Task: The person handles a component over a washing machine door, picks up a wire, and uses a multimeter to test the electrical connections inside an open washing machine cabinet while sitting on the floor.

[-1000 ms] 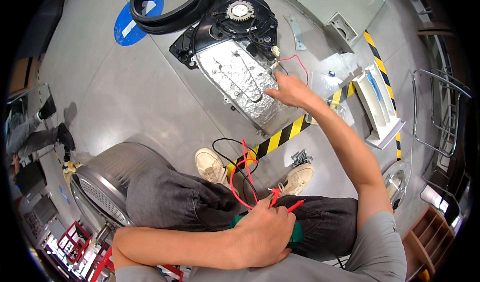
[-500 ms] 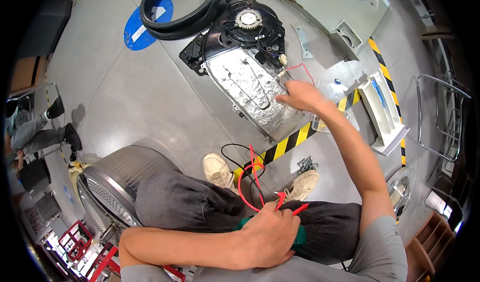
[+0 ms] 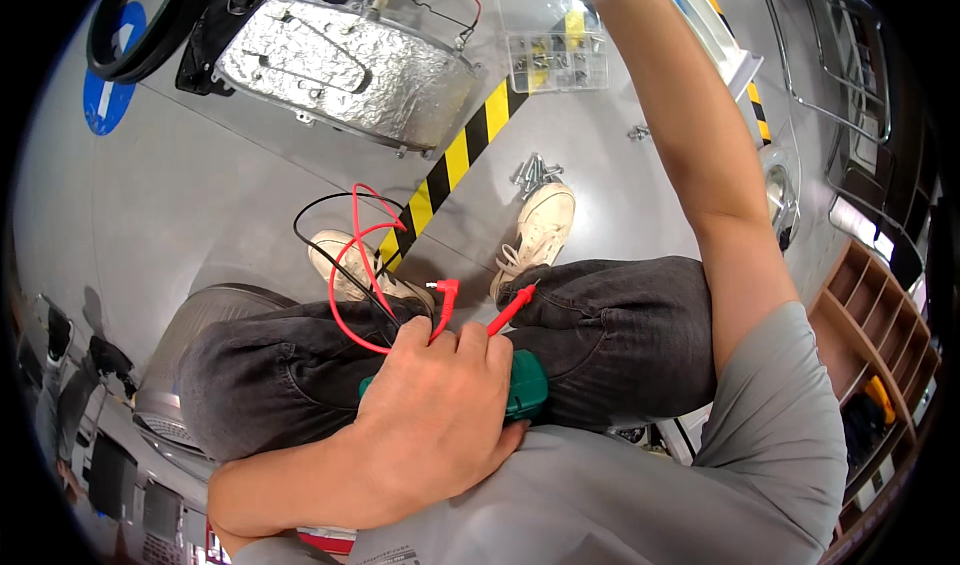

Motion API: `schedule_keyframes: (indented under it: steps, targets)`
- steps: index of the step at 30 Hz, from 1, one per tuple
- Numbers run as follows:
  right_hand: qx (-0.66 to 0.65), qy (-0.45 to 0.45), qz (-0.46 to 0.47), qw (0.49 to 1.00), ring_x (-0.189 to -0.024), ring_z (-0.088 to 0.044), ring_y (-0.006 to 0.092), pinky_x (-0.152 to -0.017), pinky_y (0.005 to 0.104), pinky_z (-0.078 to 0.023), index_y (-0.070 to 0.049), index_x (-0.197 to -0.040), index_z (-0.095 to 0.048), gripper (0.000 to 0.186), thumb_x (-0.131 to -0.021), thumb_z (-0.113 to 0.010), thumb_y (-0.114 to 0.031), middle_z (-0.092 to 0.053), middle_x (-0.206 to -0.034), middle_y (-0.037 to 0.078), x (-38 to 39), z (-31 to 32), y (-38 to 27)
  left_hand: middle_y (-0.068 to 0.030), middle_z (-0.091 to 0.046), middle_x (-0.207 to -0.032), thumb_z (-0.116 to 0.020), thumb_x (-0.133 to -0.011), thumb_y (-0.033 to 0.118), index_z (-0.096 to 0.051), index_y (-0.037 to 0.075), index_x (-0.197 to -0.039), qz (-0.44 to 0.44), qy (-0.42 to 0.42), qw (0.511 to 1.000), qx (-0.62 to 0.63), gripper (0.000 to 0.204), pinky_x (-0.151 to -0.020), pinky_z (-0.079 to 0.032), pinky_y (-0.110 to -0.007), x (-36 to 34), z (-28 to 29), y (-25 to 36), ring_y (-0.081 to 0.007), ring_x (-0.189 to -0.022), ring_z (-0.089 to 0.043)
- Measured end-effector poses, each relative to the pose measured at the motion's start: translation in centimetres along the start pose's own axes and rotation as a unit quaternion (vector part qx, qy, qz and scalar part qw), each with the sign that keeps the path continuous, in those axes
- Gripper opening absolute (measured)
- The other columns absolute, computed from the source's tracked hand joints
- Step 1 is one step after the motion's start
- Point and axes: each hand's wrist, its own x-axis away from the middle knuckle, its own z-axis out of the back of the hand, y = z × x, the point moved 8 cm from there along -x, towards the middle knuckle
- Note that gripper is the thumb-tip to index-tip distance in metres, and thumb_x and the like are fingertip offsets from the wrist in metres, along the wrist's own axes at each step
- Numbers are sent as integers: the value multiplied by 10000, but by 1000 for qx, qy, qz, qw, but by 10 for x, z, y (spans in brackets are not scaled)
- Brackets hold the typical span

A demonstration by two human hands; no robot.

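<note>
A green-cased device (image 3: 527,385) is grasped by the fingers of the left hand (image 3: 430,400) at the near edge of the lap (image 3: 630,340), with a red probe (image 3: 510,312) and a red plug (image 3: 449,300) protruding. The right hand is out of view, so its fingers' state cannot be told.

A blue floor sticker (image 3: 103,108) lies left of striped tape (image 3: 458,160).

Blue flr sign (image 3: 108,108) w/ wht mark (image 3: 124,39)
</note>
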Motion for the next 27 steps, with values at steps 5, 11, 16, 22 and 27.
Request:
schedule_keyframes:
  steps: [5, 11, 16, 22, 27]
  targets:
    - [7, 14, -6, 1000, -939, -647, 364, -834, 426, -495, 28, -977, -701, 429, -857, -617, -375, -679, -967, 242, 8, 3, 0, -111, -527, -752, -743, -723, 380, -548, -14, -848, 18, 6, 1000, 23, 457, -641, -372, -354, -2, -2, -1, -246, -668, -532]
    - [-12, 22, -33, 999, -958, -646, 358, -846, 414, -492, 21, -1012, -694, 446, -861, -617, -392, -679, -994, 239, 10, 25, 4, -112, -535, -761, -745, -729, 397, -548, -15, -862, 16, 29, 999, 7, 476, -641, -376, -354, 0, 3, 1, -247, -666, -543]
    - [-33, 56, -50, 997, -936, -650, 360, -836, 409, -495, 27, -999, -694, 436, -861, -621, -379, -682, -977, 239, 17, 37, 19, -118, -544, -784, -747, -729, 400, -545, -17, -878, 23, 17, 1000, 9, 486, -645, -382, -352, -1, 3, 1, -248, -682, -561]
    - [35, 35, -87, 995, -927, -660, 358, -825, 417, -502, 0, -984, -708, 398, -842, -641, -366, -683, -957, 243, 15, 28, 54, -121, -545, -796, -754, -727, 388, -544, -17, -882, 19, 20, 1000, 9, 481, -648, -383, -356, -2, 5, 1, -253, -673, -571]
    - [164, -111, -104, 975, -840, -666, 320, -768, 415, -509, -31, -980, -710, 349, -826, -676, -342, -689, -883, 208, 13, -45, 121, -122, -545, -797, -752, -728, 378, -544, -17, -887, 26, 14, 1000, 10, 474, -657, -384, -357, -4, 5, 2, -259, -676, -572]
